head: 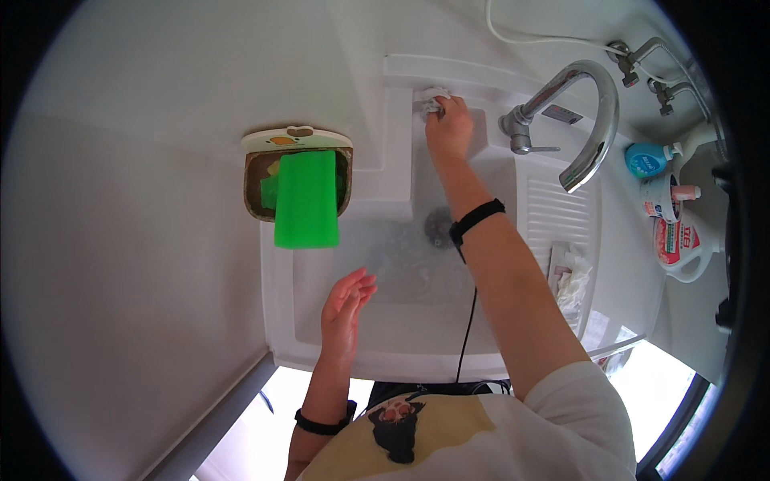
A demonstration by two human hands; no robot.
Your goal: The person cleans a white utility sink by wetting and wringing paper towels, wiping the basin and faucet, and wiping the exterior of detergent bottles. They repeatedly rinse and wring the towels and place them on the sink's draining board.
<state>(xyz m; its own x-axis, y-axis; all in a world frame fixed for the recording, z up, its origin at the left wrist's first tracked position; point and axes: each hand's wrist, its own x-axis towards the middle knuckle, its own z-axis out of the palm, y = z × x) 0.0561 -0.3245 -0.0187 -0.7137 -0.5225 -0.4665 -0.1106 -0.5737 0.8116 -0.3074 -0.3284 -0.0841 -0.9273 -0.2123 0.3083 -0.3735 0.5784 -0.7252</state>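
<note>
My right hand [450, 127] reaches to the far side of a white laundry sink [391, 207] and grips a crumpled white cloth or wipe [431, 100]. It presses this against the recess near the back rim. My left hand [347, 305] hovers over the near left part of the basin, fingers loosely apart and holding nothing. Cloudy water [391, 270] covers part of the basin floor. The dark round drain [439, 227] lies partly behind my right forearm.
A chrome faucet [601, 120] arches right of my right hand. On the left wall, a bin [252, 192] holds a bright green object [307, 198]. A washboard [556, 201] carries crumpled white material [571, 279]. A blue pump bottle [645, 159] and a detergent jug [677, 243] stand right.
</note>
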